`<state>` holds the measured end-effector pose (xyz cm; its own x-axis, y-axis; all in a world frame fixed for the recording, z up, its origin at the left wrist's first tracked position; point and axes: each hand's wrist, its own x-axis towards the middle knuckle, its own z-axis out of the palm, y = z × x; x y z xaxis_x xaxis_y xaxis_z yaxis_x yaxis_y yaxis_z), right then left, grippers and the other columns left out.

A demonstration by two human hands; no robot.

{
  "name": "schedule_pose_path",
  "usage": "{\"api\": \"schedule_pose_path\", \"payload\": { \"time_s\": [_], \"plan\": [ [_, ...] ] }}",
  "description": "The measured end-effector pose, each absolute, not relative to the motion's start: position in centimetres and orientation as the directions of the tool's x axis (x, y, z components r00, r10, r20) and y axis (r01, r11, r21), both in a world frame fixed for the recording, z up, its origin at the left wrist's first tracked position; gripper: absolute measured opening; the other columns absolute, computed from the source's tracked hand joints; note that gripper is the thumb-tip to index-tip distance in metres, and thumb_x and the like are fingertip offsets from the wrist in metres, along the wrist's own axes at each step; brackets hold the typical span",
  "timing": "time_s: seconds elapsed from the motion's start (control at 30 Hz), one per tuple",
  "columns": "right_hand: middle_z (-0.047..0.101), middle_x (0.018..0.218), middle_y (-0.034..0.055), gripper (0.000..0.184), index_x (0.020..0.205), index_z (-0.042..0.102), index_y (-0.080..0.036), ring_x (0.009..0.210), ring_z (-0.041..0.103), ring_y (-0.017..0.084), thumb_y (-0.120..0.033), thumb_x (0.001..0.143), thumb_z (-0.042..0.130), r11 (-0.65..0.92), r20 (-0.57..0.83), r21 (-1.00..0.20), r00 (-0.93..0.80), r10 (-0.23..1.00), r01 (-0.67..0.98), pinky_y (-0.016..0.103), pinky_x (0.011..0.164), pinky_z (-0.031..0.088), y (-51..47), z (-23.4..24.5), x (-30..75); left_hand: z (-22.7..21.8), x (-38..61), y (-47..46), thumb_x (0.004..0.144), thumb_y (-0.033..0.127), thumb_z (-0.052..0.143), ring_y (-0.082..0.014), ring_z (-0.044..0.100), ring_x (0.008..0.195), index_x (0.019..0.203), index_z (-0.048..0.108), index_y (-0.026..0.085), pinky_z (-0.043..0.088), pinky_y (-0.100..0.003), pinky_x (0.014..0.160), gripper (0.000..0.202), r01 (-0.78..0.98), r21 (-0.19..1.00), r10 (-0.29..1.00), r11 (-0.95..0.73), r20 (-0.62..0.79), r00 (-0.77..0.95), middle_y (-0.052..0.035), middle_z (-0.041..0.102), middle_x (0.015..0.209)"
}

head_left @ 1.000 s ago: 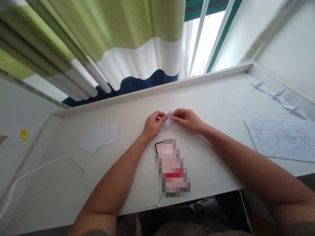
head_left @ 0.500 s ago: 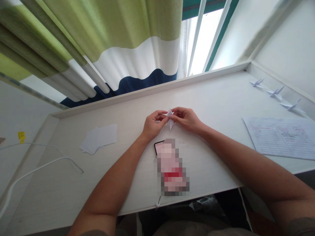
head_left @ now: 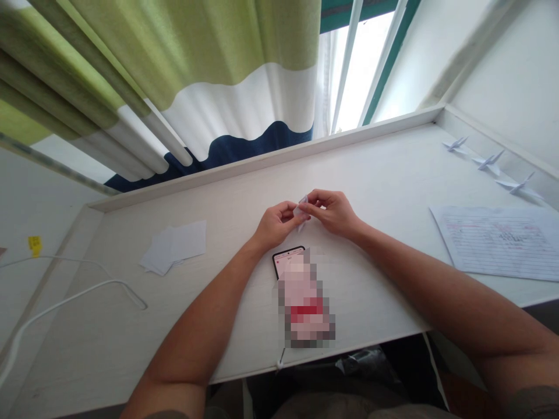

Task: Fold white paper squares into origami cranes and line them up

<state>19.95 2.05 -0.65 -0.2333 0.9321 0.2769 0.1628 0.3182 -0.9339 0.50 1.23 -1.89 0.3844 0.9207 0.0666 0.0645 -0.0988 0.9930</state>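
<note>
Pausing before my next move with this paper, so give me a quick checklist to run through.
1. Folded white paper piece gripped: ok, pinched between left hand and right hand.
2. Creases sharp: cannot tell, the fingers hide most of it.
3. Phone clear of the hands: ok, it lies nearer the desk's front edge, not touching them.
4. Spare paper squares within reach: ok, stacked left of the hands.
5. Paper cranes clear of the hands: ok, all three sit far right.

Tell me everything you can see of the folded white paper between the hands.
The folded white paper is small and looks thin, with layered creases and a slim point angling downward. The fingers of the left hand and right hand pinch it from both sides and hide most of it, so its full shape can't be told. It is over the white desk.
</note>
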Motion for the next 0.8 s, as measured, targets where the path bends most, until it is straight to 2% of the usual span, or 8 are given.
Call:
{"api": "schedule_pose_path", "payload": {
  "time_s": [0.1, 0.17, 0.23, 0.27, 0.43, 0.6, 0.8],
  "plan": [
    [0.076, 0.081, 0.0034, 0.038, 0.081, 0.074, -0.022, 0.075, 0.066, 0.019, -0.059, 0.086, 0.078, 0.325, 0.285, -0.931, -0.224, 0.932, 0.167, 0.035, 0.069, 0.052, 2.2, -0.9, 20.1, -1.8, 0.5, 1.2, 0.084, 0.064, 0.082, -0.0202, 0.077, 0.081, 0.094, 0.073, 0.016, 0.057, -0.032, 0.076, 0.049, 0.062, 0.996, 0.909, -0.059, 0.028, 0.416, -0.0065, 0.08, 0.084],
    [0.076, 0.085, 0.0027, 0.033, 0.094, 0.077, -0.023, 0.078, 0.067, 0.019, -0.055, 0.086, 0.079, 0.338, 0.302, -0.929, -0.218, 0.928, 0.152, 0.035, 0.072, 0.054, 2.4, -1.0, 20.3, -1.5, 0.3, 1.1, 0.084, 0.064, 0.082, -0.0199, 0.076, 0.078, 0.089, 0.073, 0.016, 0.056, -0.031, 0.074, 0.049, 0.085, 0.995, 0.906, -0.049, 0.008, 0.422, -0.0074, 0.08, 0.082],
    [0.076, 0.092, 0.0027, 0.037, 0.11, 0.077, -0.024, 0.081, 0.068, 0.019, -0.052, 0.085, 0.081, 0.355, 0.321, -0.927, -0.23, 0.919, 0.125, 0.036, 0.076, 0.056, 2.5, -0.9, 20.8, -1.1, 0.0, 1.1, 0.085, 0.061, 0.082, -0.0181, 0.074, 0.073, 0.087, 0.073, 0.015, 0.055, -0.03, 0.072, 0.046, 0.11, 0.993, 0.892, -0.046, -0.008, 0.452, -0.008, 0.08, 0.08],
    [0.077, 0.096, 0.0036, 0.037, 0.112, 0.077, -0.025, 0.083, 0.069, 0.019, -0.051, 0.086, 0.08, 0.36, 0.321, -0.925, -0.257, 0.912, 0.12, 0.037, 0.079, 0.057, 2.5, -0.8, 21.1, -0.9, -0.2, 1.2, 0.086, 0.059, 0.082, -0.0174, 0.072, 0.071, 0.088, 0.074, 0.015, 0.054, -0.03, 0.071, 0.044, 0.113, 0.992, 0.882, -0.047, -0.012, 0.47, -0.0076, 0.079, 0.078],
    [0.079, 0.095, 0.0059, 0.024, 0.094, 0.076, -0.023, 0.086, 0.07, 0.021, -0.046, 0.089, 0.077, 0.386, 0.304, -0.904, -0.359, 0.882, 0.183, 0.041, 0.083, 0.058, 2.4, -0.2, 22.2, -0.5, -0.6, 1.4, 0.087, 0.046, 0.079, -0.0159, 0.065, 0.063, 0.085, 0.074, 0.016, 0.054, -0.031, 0.07, 0.031, 0.122, 0.99, 0.843, -0.064, -0.012, 0.538, -0.0041, 0.072, 0.068],
    [0.079, 0.094, 0.0055, 0.025, 0.092, 0.077, -0.023, 0.087, 0.071, 0.022, -0.047, 0.089, 0.078, 0.374, 0.267, -0.908, -0.426, 0.865, 0.191, 0.042, 0.086, 0.058, 2.3, -0.1, 22.4, -0.2, -0.7, 1.3, 0.087, 0.037, 0.073, -0.0193, 0.068, 0.07, 0.077, 0.071, 0.018, 0.056, -0.035, 0.079, 0.022, 0.154, 0.985, 0.835, -0.082, -0.016, 0.55, -0.0041, 0.071, 0.066],
    [0.08, 0.092, 0.0056, 0.023, 0.089, 0.078, -0.023, 0.085, 0.072, 0.022, -0.045, 0.089, 0.077, 0.359, 0.227, -0.902, -0.442, 0.868, 0.241, 0.043, 0.086, 0.059, 2.4, -0.4, 22.4, 0.1, -1.1, 1.6, 0.081, 0.028, 0.067, -0.0175, 0.063, 0.062, 0.074, 0.072, 0.018, 0.053, -0.034, 0.073, 0.013, 0.16, 0.986, 0.816, -0.034, -0.066, 0.574, -0.0034, 0.069, 0.061]
  ]
}}
